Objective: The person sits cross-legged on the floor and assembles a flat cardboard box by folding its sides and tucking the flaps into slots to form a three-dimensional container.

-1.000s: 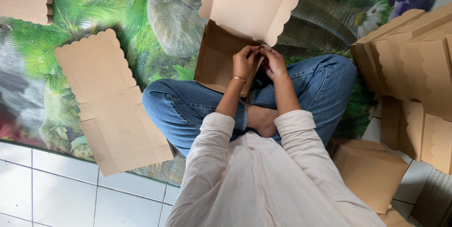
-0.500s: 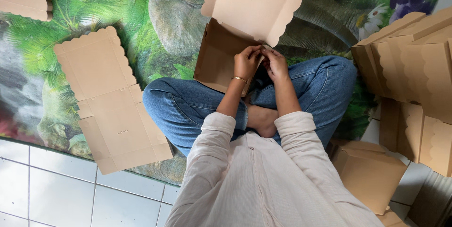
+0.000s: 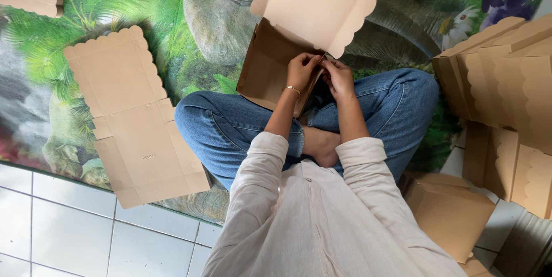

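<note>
Cardboard box (image 3: 287, 64), one, half-folded with a scalloped lid, sat on the lap, both hands pinching its near corner: left hand (image 3: 302, 70), right hand (image 3: 340, 79). One flat box blank (image 3: 135, 119) lay left of the hands on the printed mat (image 3: 190, 30). Folded boxes (image 3: 506, 99) were stacked to their right, the count unclear.
</note>
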